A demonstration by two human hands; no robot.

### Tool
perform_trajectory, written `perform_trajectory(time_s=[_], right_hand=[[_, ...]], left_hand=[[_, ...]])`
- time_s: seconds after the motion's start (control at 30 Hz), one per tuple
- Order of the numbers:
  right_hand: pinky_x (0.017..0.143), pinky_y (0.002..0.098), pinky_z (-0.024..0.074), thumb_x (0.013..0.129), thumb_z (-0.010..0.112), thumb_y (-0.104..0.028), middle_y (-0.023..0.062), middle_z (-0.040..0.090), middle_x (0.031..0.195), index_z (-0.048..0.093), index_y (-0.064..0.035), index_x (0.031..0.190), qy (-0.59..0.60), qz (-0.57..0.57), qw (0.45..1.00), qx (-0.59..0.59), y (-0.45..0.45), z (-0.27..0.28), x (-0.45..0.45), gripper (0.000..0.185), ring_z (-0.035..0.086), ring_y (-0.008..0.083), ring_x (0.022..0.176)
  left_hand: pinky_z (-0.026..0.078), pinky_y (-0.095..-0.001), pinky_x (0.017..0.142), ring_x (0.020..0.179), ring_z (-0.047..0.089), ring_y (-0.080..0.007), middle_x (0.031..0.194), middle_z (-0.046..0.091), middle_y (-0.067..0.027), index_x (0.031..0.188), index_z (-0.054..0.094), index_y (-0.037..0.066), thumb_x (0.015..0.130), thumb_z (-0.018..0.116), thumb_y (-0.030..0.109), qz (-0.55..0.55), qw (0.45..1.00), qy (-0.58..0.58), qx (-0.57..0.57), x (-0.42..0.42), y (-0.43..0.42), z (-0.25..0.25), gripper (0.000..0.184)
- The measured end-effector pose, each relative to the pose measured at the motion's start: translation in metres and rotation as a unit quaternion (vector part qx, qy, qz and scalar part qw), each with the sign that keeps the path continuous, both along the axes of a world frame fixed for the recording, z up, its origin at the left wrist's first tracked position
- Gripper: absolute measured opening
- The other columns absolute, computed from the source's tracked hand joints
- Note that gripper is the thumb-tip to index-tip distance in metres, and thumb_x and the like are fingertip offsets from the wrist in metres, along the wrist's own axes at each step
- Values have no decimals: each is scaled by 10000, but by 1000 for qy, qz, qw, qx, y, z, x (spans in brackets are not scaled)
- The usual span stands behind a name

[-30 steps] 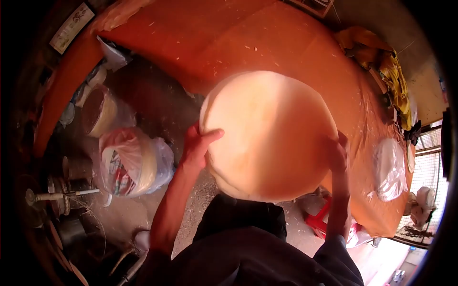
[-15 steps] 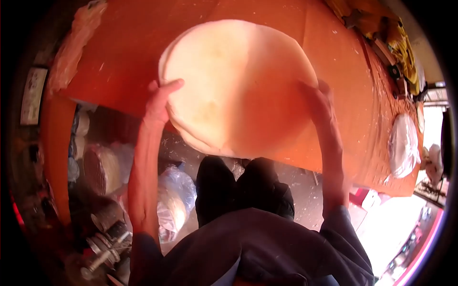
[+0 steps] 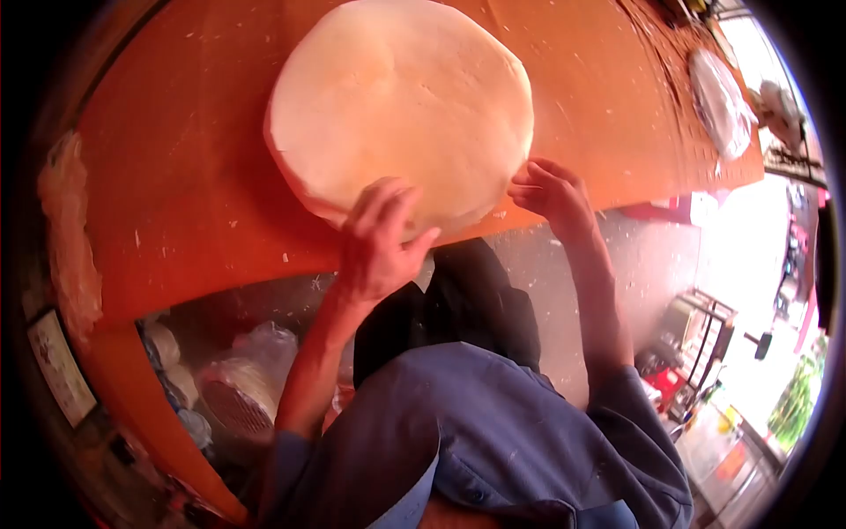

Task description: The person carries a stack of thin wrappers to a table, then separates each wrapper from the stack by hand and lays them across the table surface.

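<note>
A thick, pale round disc (image 3: 414,115), like a slab or stack of flat dough sheets, lies on the orange table (image 3: 608,106) close to its near edge. My left hand (image 3: 379,242) is at the disc's lower edge, its thumb and fingers apart; whether the fingertips touch the surface I cannot tell. Beside the lower right rim is my right hand (image 3: 555,194), with loosely bent fingers pointing at the disc and nothing held in them.
A clear plastic bag (image 3: 723,101) rests on the table's right side, and crumpled plastic (image 3: 70,229) hangs at its left end. Below the table stand wrapped round bundles (image 3: 238,392). A metal rack (image 3: 701,339) is on the floor at right.
Both hands held the disc by its sides before; now they have let go and moved down to its near edge. The disc lies on the table, and the view has turned.
</note>
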State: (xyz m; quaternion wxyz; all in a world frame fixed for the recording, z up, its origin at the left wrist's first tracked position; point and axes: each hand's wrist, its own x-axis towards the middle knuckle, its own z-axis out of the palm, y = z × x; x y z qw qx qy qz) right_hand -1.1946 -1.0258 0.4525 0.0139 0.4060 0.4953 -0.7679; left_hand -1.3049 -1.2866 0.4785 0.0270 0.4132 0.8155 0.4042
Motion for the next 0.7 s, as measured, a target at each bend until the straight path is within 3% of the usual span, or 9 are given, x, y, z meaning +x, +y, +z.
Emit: perform_trajectory(time_s=[0.07,0.23,0.3,0.5,0.57,0.67,0.7], right_hand=[[740,284,560,902,623,-174,129,663,948,544,52,1172,24,-37,998,-54,-10,1,-1,361,668,183,788],[727,267,552,909,610,-157,90,660,943,550,43,1167,47,-91,993,-61,-19,7,-4,332,653,157,776],[732,254,534,965,548,-174,39,655,909,565,-28,1117,62,-70,989,-116,-14,5,-8,212,653,116,823],[683,237,520,981,558,-247,9,645,865,582,-75,1074,108,-59,983,-138,-16,8,-14,197,631,94,742],[701,235,518,983,558,-262,14,645,882,586,-81,1067,119,-59,981,-142,-15,-1,-14,201,636,93,785],[727,263,536,939,629,-274,41,633,956,577,-18,1191,207,-24,966,-153,-17,-11,-14,363,636,114,790],[770,283,535,951,602,-232,58,633,1055,557,-32,1231,200,-30,971,-127,-19,-11,-16,347,635,137,900]], left_hand=[[472,-433,930,1106,551,-372,1174,569,-173,1150,601,12,651,812,121,-35,999,27,-30,6,17,-8,552],[444,-446,965,1141,528,-379,1203,554,-166,1198,578,19,645,806,120,-66,991,71,-91,8,34,-26,607],[445,-442,967,1147,528,-376,1201,554,-175,1202,576,13,648,800,122,-78,991,88,-65,3,38,-26,607],[467,-431,951,1130,554,-361,1205,570,-162,1185,588,3,656,796,134,-94,992,76,-45,-7,37,-12,583],[461,-447,938,1108,549,-376,1187,568,-176,1175,581,7,667,800,149,-105,990,81,-38,-11,39,-12,571],[469,-440,939,1122,550,-368,1213,564,-157,1179,584,11,648,828,149,-112,992,36,-40,-16,35,-9,600],[469,-440,939,1122,550,-368,1213,564,-157,1179,584,11,648,828,149,-114,992,37,-41,-18,34,-8,600]])
